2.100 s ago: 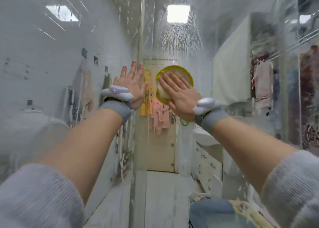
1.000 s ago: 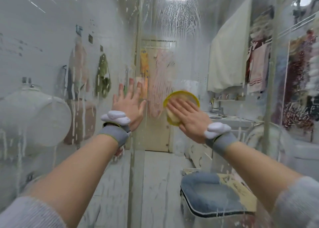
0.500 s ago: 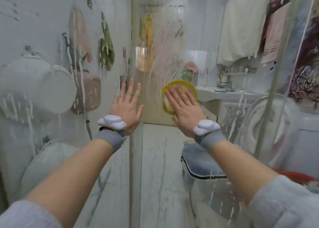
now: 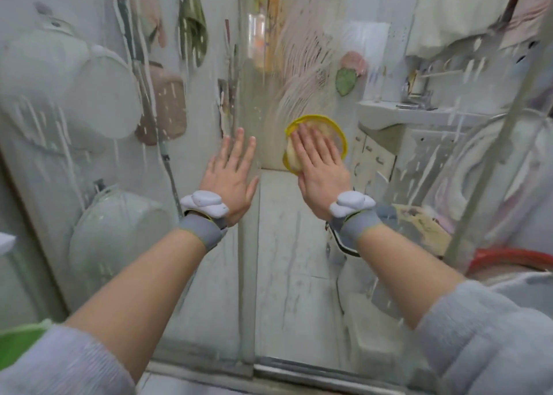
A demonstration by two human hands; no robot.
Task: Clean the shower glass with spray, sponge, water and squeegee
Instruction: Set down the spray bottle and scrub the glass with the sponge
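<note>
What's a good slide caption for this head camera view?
Right hand presses a round yellow sponge on the soapy shower glass; left hand lies flat alongside.

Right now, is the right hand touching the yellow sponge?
Touching. The head view shows the right hand laid flat on the sponge, fingers straight across its face, pressing it against the glass.

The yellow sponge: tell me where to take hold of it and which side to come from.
The sponge is a flat round pad lying face-on against the shower glass, so only its back can be reached. Probably best to come straight at it from the room side, as the right hand does: palm and straight fingers spread over the middle, pressing. To lift it off, pinch the yellow rim at its uncovered upper right.
</note>
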